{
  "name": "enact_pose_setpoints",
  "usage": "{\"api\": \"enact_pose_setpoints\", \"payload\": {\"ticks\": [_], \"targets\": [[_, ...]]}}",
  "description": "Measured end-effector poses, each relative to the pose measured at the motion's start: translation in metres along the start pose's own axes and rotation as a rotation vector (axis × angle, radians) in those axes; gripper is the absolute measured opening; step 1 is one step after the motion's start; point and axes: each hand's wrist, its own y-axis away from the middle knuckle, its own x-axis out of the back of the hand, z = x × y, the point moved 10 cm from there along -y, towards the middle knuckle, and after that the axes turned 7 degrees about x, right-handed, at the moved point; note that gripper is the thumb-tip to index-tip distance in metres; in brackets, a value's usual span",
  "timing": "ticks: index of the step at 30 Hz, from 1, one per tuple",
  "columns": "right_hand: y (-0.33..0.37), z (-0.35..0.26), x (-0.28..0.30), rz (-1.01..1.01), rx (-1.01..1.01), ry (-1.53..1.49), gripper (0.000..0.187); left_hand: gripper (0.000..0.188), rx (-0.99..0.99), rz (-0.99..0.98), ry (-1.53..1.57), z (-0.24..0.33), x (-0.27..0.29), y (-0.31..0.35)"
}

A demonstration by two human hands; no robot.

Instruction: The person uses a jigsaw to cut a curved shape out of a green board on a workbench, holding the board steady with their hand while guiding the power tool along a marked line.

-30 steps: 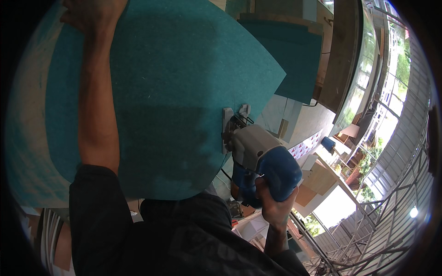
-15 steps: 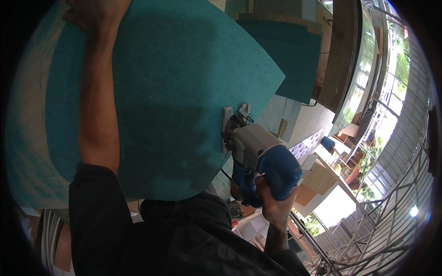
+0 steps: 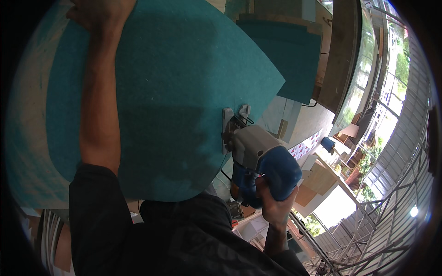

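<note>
A large teal board (image 3: 165, 92) with a curved near edge and a pointed right corner lies in front of me. My left hand (image 3: 103, 11) rests on its far left part, cut off by the picture's top edge; the fingers that show are not closed round anything. A blue and grey jigsaw (image 3: 262, 149) stands at the board's right edge, its metal base plate on the teal surface. My right hand (image 3: 277, 202) is wrapped round the jigsaw's blue handle. The blade is hidden by the tool's body.
Another teal panel (image 3: 287, 60) sits beyond the board's pointed corner, beside a brown wooden panel (image 3: 340, 60). A dark cord (image 3: 225, 175) shows below the jigsaw. Cardboard-coloured sheets (image 3: 317, 179) lie to the right, under a metal-framed roof (image 3: 382, 207).
My left hand and forearm have shifted slightly to the right on the board. The jigsaw and my right hand have barely moved.
</note>
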Motion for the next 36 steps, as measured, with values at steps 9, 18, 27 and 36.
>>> {"api": "enact_pose_setpoints", "payload": {"ticks": [9, 18, 27, 36], "targets": [[0.001, -0.001, 0.001, 0.031, -0.042, -0.001, 0.016, 0.059, -0.004, -0.002, 0.011, 0.003, -0.001, 0.001], [0.000, 0.000, 0.000, 0.018, -0.034, -0.017, 0.016, 0.059, -0.013, -0.015, -0.003, 0.007, -0.004, 0.000], [0.001, 0.003, 0.001, 0.027, -0.035, -0.003, 0.017, 0.058, -0.017, -0.041, 0.025, 0.014, -0.011, 0.008], [0.003, 0.003, 0.000, 0.020, -0.041, -0.001, 0.017, 0.057, -0.017, -0.059, 0.028, 0.016, -0.006, 0.006]]}}
